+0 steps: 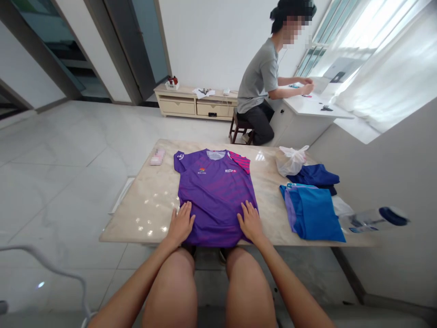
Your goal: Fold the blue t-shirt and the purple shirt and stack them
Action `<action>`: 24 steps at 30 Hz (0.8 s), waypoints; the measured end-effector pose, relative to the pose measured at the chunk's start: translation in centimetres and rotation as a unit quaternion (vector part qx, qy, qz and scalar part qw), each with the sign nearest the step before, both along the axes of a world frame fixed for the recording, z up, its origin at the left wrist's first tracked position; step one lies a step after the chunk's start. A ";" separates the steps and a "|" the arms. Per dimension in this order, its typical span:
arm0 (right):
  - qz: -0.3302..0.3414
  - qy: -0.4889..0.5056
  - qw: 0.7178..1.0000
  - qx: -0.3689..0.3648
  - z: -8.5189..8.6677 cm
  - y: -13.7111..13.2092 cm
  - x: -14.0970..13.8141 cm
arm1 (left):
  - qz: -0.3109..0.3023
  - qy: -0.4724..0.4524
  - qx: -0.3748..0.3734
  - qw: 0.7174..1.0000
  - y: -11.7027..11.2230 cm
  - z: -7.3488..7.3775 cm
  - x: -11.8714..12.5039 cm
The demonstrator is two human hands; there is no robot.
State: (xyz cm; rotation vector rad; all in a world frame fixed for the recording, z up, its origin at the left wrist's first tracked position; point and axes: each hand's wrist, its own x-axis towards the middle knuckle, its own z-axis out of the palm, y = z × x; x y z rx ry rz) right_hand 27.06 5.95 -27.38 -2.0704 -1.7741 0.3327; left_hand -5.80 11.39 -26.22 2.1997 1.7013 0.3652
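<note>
A purple T-shirt [215,196] lies spread face up on the marble-look table [143,205], its collar toward the far edge and its hem at the near edge. Its right-hand sleeve is pink striped, and small logos mark the chest. My left hand [181,222] rests flat on the shirt's lower left side, fingers stretched out. On the lower right side lies my right hand [250,221], also flat with fingers apart. Neither hand grips the fabric.
Folded blue clothes [316,212], a white plastic bag [292,159] and a clear bottle [373,219] occupy the table's right side. A small pink box [157,156] sits at the far left corner. Beyond, a person [259,77] sits on a stool at a white desk [307,107].
</note>
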 end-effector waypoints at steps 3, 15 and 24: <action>0.005 -0.102 0.995 -0.001 -2.9 3.8 -0.3 | 0.008 0.077 0.046 0.996 3.5 -1.7 1.3; 0.032 -0.155 0.987 0.024 -2.6 25.9 3.5 | 0.011 0.102 0.091 0.991 25.0 -1.4 4.0; 0.034 -0.144 0.989 -0.009 -3.7 14.2 0.7 | 0.023 0.115 0.062 0.991 13.9 -2.7 1.8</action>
